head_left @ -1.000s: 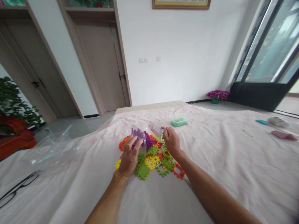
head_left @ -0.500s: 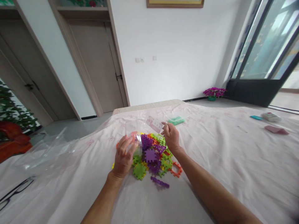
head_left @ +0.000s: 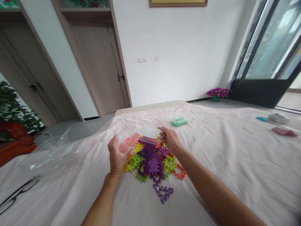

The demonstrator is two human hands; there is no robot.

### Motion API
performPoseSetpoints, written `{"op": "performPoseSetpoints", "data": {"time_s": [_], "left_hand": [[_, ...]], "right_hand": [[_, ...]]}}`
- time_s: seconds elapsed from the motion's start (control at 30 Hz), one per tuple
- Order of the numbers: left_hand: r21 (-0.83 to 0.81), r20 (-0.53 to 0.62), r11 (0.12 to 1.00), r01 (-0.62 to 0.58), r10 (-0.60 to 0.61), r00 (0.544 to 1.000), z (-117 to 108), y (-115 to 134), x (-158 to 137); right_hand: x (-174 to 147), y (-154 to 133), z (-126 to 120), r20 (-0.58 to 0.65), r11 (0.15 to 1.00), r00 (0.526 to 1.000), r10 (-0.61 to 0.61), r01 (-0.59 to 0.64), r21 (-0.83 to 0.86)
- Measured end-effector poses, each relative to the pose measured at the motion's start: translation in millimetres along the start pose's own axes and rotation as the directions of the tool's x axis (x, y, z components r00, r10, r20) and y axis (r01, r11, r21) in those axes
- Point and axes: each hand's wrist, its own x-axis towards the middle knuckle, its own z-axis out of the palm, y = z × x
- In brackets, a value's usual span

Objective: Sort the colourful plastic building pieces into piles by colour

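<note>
Clear plastic container (head_left: 128, 135) above toothed pieces (head_left: 152, 167), in the grip of left hand (head_left: 117, 157) and right hand (head_left: 171, 139).

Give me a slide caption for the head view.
Left hand and right hand hold clear plastic packaging at a heap of purple, green, yellow and orange toothed pieces on pale cloth.

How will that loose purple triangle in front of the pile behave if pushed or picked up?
The purple triangle is probably light, given its open centre. It looks fairly stiff, its outline crisp. Toothed, angular edges make rolling unlikely.
</note>
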Motion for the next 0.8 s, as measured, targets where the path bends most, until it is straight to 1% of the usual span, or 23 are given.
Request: {"op": "performPoseSetpoints", "data": {"time_s": [0.1, 0.2, 0.27, 0.37, 0.43, 0.5, 0.57, 0.63, 0.67, 0.7, 0.73, 0.77, 0.8], "left_hand": [[-0.009, 0.015, 0.999, 0.031, -0.03, 0.999, 6, 2, -5], [0.018, 0.053, 0.996, 0.084, -0.085, 0.995, 7, 9, -8], [0.046, 0.083, 0.989, 0.138, -0.142, 0.986, 6, 12, -9], [0.104, 0.107, 0.966, 0.238, -0.248, 0.963, 4, 12, -11], [0.141, 0.092, 0.945, 0.297, -0.311, 0.946, 3, 11, -11], [0.176, 0.067, 0.921, 0.347, -0.363, 0.929, 1, 9, -10], [0.219, 0.053, 0.893, 0.392, -0.412, 0.91, -1, 8, -10], [0.262, 0.058, 0.866, 0.425, -0.454, 0.889, -3, 7, -9], [0.278, 0.061, 0.855, 0.438, -0.471, 0.88, -4, 6, -9], [0.292, 0.064, 0.844, 0.45, -0.486, 0.871, -5, 6, -9], [0.303, 0.065, 0.835, 0.46, -0.5, 0.864, -6, 6, -9], [0.31, 0.062, 0.826, 0.471, -0.511, 0.857, -7, 5, -9], [0.317, 0.056, 0.819, 0.479, -0.52, 0.852, -7, 5, -9]], "right_hand": [[-7, 3, 8, 0.13, 0.989, 0.983, 0.133, -0.14, 0.047], [-10, 4, 15, 0.213, 0.949, 0.932, 0.294, -0.311, 0.05], [-11, 5, 18, 0.229, 0.916, 0.897, 0.378, -0.398, 0.047], [-9, 5, 18, 0.228, 0.892, 0.873, 0.432, -0.451, 0.037], [-6, 5, 15, 0.209, 0.894, 0.876, 0.434, -0.447, 0.016], [-2, 6, 9, 0.185, 0.913, 0.897, 0.402, -0.407, -0.017], [5, 7, -1, 0.134, 0.942, 0.934, 0.333, -0.323, -0.087], [14, 10, -13, 0.042, 0.957, 0.975, 0.218, -0.205, -0.207], [20, 11, -21, -0.01, 0.948, 0.989, 0.146, -0.143, -0.283], [26, 13, -30, -0.057, 0.927, 0.997, 0.06, -0.077, -0.368], [33, 15, -39, -0.091, 0.888, 0.995, -0.037, -0.009, -0.461], [39, 17, -49, -0.114, 0.828, 0.983, -0.141, 0.054, -0.559], [46, 18, -59, -0.122, 0.742, 0.96, -0.252, 0.111, -0.661]]}}
